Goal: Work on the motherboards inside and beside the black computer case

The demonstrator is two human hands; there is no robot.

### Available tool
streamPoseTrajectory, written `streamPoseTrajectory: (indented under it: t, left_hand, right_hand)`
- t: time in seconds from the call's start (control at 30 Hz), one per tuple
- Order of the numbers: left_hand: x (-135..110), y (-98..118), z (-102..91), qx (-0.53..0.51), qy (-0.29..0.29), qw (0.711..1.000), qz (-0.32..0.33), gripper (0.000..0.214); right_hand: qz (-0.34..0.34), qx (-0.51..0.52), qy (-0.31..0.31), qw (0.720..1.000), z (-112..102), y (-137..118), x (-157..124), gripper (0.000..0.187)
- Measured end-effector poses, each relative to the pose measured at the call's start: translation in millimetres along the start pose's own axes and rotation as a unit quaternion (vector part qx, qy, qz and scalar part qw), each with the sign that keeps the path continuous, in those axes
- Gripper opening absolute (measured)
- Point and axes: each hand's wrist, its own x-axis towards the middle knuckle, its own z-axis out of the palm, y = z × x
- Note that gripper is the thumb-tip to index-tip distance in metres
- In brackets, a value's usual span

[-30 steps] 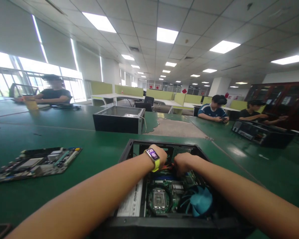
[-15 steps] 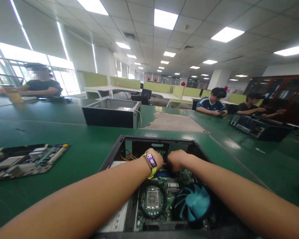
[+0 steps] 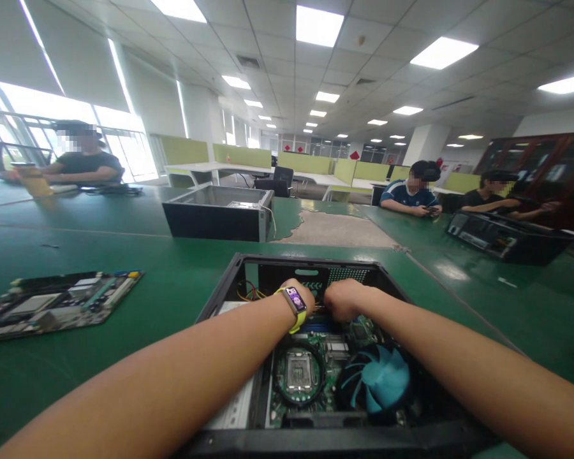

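An open black computer case (image 3: 316, 440) lies in front of me with a green motherboard (image 3: 329, 366) inside. Both of my hands reach to its far end, past the bare CPU socket (image 3: 299, 371) and the cooling fan with turquoise blades (image 3: 375, 379). My left hand (image 3: 303, 295), below a watch with a yellow strap (image 3: 295, 305), is closed with its fingertips hidden. Close beside it, my right hand (image 3: 343, 299) is curled too, fingers pointing down into the case. Something thin shows between the two hands, too small to name. Blue memory slots (image 3: 316, 327) lie just below them.
Left on the green table sits a loose motherboard (image 3: 62, 303). Farther back stands another open case (image 3: 215, 220). A dark case (image 3: 507, 236) is at the right, near two people. Another person (image 3: 83, 159) sits at far left. Coloured wires (image 3: 249, 291) lie inside my case.
The view has shifted slightly, so the case and table things appear a little to the right. My hands stay at the same spot in the case, both still closed.
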Motion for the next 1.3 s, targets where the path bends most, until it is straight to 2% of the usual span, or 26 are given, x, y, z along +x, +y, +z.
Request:
streamPoseTrajectory:
  t: [0.37,0.7,0.87,1.3]
  left_hand:
    - [3.1,2.7,4.4,0.015,-0.016,1.0,0.008,0.035]
    - [8.6,0.6,10.4,0.026,-0.004,0.999,0.023,0.045]
    - [11.9,0.7,12.4,0.042,-0.018,0.999,0.023,0.042]
    - [15.3,0.5,16.0,0.034,-0.003,0.999,-0.001,0.035]
  right_hand:
    - [0.015,0.004,-0.014,1.0,-4.7,-2.5,-2.6,0.033]
    - [0.021,0.008,-0.014,1.0,-1.7,-1.2,-1.4,0.034]
    - [0.022,0.01,-0.011,1.0,-1.1,-1.6,-0.1,0.034]
    - [0.026,0.016,0.008,1.0,-0.9,-1.2,1.3,0.034]
